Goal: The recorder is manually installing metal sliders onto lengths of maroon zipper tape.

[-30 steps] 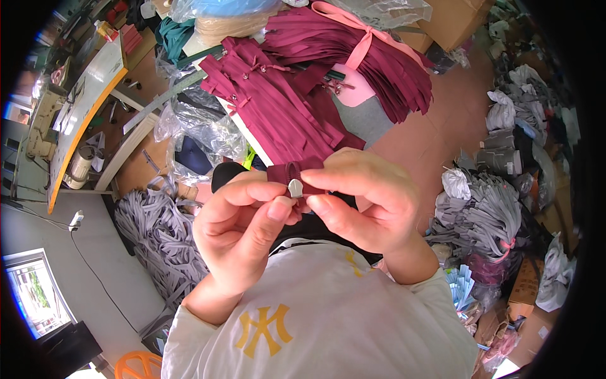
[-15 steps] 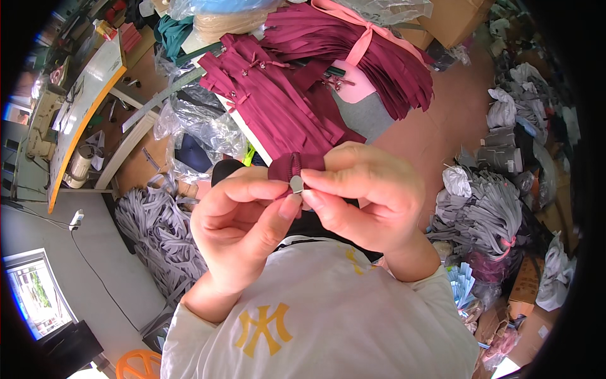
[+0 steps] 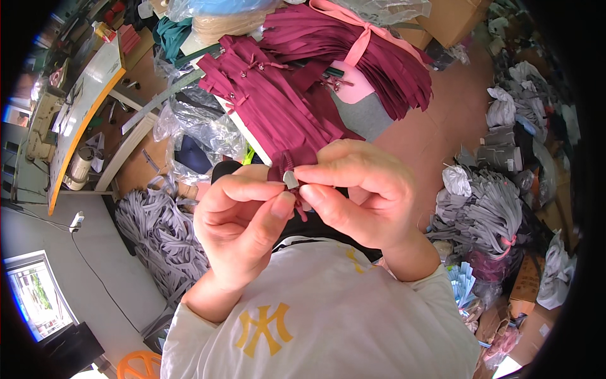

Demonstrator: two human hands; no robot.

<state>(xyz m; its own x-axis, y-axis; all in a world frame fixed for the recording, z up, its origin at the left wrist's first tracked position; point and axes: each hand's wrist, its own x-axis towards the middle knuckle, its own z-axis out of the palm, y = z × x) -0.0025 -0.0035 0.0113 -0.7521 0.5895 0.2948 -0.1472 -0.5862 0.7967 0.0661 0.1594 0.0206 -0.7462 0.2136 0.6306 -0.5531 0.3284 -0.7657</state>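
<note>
Close in front of my chest, a maroon zipper point(image 3: 304, 155) is pinched between both hands, with a small silver metal slider point(image 3: 290, 179) at its lower end. My left hand point(image 3: 237, 221) is closed, thumb and forefinger meeting at the slider's left side. From the right, my right hand point(image 3: 366, 192) is closed too, its thumb and forefinger on the slider and tape. A short maroon cord point(image 3: 302, 212) dangles below the fingertips. Just beyond lie several flat maroon zippers point(image 3: 278, 107), some with metal sliders and cord pulls. The fingers partly hide the held zipper.
A maroon zipper bundle point(image 3: 353, 41) tied with a pink strip point(image 3: 358, 47) lies farther back. Grey strips are heaped on the left point(image 3: 158, 221) and right point(image 3: 483, 205). An orange-edged table point(image 3: 88, 114) stands at left, clear plastic bags point(image 3: 208, 120) beside the zippers.
Both hands have shifted slightly left with the zipper. The metal slider has tilted between the fingertips, and the maroon cord now shows below them.
</note>
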